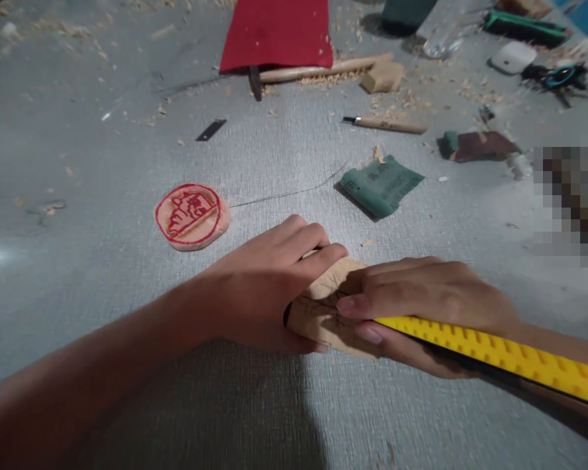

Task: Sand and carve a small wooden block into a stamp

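My left hand [269, 287] is closed round a piece of light wood [318, 320] with dark pencil lines on its face, pressing it near the table surface. My right hand [431, 294] grips a yellow-and-black utility knife [490, 346], its ridged handle pointing back to the right. The fingertips of that hand rest against the wood, and the blade is hidden beneath them. Left of and beyond my left hand lies a round wooden disc [196, 219] with a carved design outlined in red.
Green sandpaper [385, 186] lies curled beyond my hands, with a wooden-handled carving tool [387, 124] and brown sandpaper [485, 145] near it. A loose blade [210, 130], a red sheet [279, 32], a wooden-handled hammer [318, 70], a wood block [382, 77] and scattered shavings lie farther back.
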{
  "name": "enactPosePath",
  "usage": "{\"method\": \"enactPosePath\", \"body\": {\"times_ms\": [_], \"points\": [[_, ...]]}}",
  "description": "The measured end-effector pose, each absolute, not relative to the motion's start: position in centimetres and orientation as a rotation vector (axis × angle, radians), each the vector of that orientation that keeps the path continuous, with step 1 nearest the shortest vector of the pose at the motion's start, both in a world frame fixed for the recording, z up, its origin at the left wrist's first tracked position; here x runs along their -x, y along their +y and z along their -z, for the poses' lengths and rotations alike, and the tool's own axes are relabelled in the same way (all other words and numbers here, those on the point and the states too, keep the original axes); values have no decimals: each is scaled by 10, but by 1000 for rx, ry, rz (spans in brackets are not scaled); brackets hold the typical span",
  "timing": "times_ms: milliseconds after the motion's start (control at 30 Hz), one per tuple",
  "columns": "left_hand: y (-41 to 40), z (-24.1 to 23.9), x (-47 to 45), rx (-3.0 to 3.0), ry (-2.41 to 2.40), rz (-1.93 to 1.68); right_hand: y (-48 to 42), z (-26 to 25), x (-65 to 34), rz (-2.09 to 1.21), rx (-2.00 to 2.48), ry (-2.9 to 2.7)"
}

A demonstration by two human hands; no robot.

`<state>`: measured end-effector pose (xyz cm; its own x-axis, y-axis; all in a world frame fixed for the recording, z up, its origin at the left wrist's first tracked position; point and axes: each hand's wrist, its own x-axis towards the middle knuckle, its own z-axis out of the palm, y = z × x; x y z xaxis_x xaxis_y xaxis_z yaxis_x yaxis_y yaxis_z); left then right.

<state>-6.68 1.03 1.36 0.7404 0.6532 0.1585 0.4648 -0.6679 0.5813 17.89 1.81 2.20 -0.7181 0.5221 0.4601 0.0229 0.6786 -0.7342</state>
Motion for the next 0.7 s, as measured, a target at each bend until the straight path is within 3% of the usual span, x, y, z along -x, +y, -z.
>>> {"method": "enactPosePath", "body": {"times_ms": [700], "points": [[8,-15,64,-2444,876,-506,18,-25,-181,-952,485,-2288]]}}
